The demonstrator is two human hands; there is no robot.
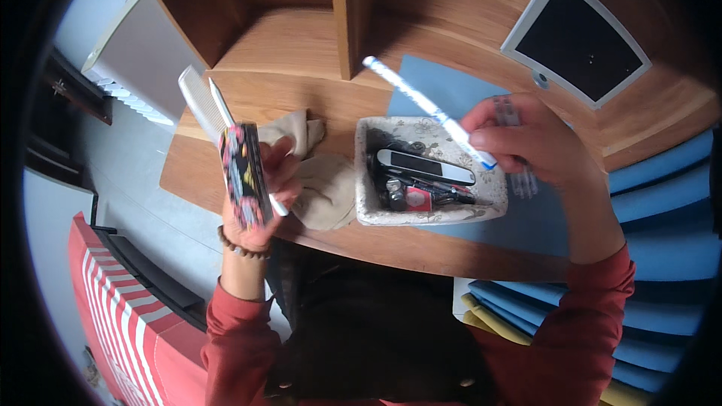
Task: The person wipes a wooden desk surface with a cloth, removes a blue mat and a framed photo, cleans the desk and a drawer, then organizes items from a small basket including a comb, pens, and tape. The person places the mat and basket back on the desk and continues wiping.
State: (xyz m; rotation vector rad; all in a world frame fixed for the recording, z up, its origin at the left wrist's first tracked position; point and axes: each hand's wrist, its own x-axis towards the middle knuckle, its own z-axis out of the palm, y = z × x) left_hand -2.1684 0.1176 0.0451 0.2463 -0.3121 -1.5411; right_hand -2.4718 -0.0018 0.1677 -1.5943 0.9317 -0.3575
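My left hand [276, 175] grips a black case with a colourful floral pattern [245, 175]. A pale comb [201, 102] and a slim white pen-like stick [221, 102] stick out above it, held in the same hand. Between the thumb and fingers of my right hand [536, 135] is a white and blue pen [420, 100], raised at a slant over a fabric-lined basket [440, 217]. Inside the basket lie a white handheld device with a dark screen [426, 164], a small red and white box [418, 199] and several dark pen-like items.
A crumpled beige cloth [324, 197] lies left of the basket on the wooden desk [395, 239]. Under the basket is a blue mat [519, 237]. A shelf divider [341, 22] and a white-framed black panel [584, 45] stand behind. Blue padded layers [665, 242] line the right side.
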